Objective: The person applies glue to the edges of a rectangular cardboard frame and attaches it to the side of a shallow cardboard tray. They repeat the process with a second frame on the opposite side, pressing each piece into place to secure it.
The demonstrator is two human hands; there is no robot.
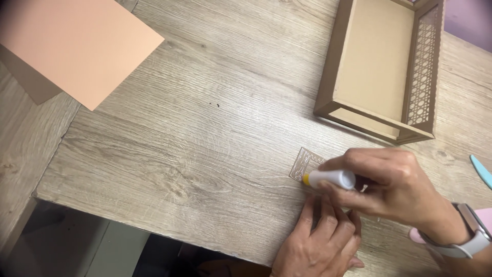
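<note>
While left hand (pixel 323 241) lies flat, right hand (pixel 394 187) grips glue stick (pixel 330 179).

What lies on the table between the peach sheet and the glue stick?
In the head view, only bare wood table lies between the peach sheet and the glue stick in the right hand.

Right hand (pixel 394 184): fingers curled in a closed grip, wrist angled in from the right.
Left hand (pixel 323 241): flat, palm down, fingers extended forward.
</note>
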